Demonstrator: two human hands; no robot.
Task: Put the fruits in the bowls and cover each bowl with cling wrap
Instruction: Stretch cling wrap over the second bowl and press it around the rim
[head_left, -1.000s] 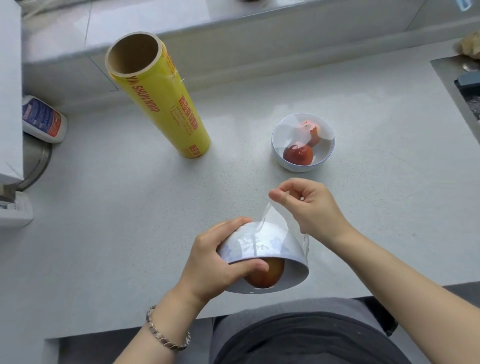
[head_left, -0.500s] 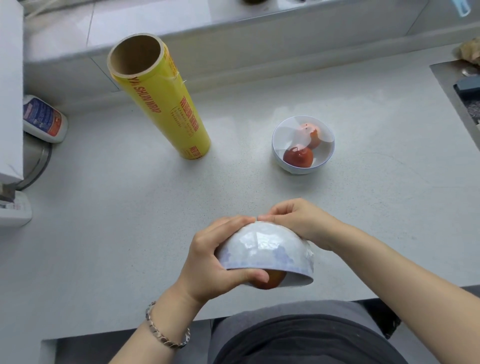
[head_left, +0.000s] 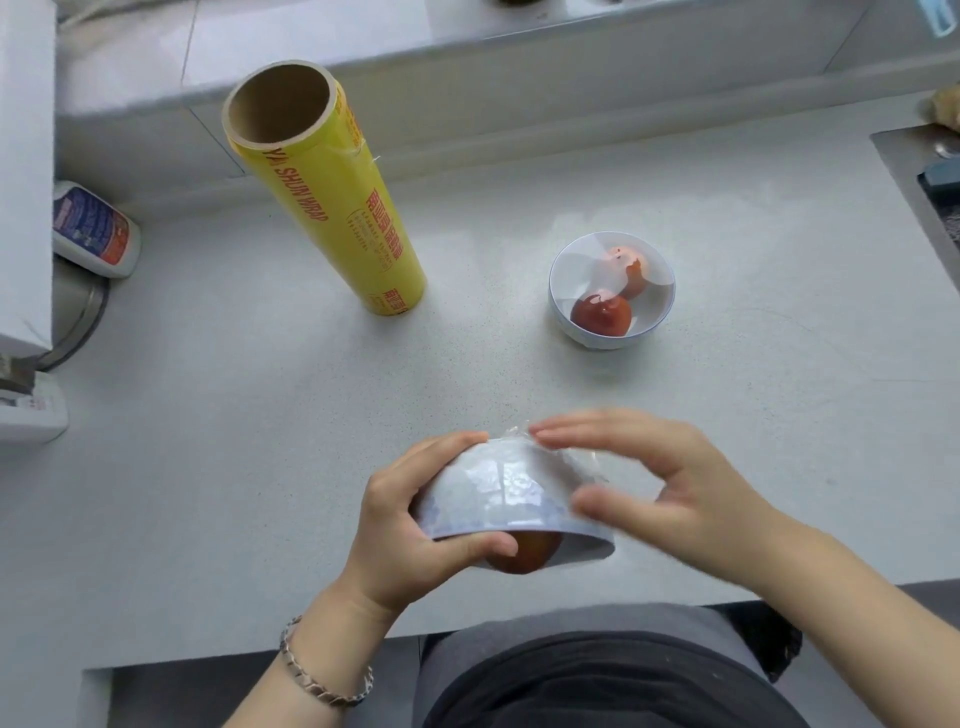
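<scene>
Fingers of the left hand (head_left: 410, 525) curl round a tilted bowl (head_left: 498, 493) at six o'clock over the counter (head_left: 260, 415). Its mouth faces the person, with an orange-red fruit (head_left: 524, 556) showing inside. Cling wrap (head_left: 582, 462) crinkles over its outer wall. The right hand (head_left: 675, 488), blurred, spreads straight fingers beside the bowl and holds nothing. A second bowl (head_left: 558, 291), wrapped, sits at one o'clock, and the yellow roll (head_left: 332, 208) stands at eleven.

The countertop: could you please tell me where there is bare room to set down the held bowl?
Widest bare patch: in front of the cling wrap roll, left of the left hand. Another lies right of the covered bowl, toward the sink. The left edge is crowded by a bottle and boxes.
</scene>
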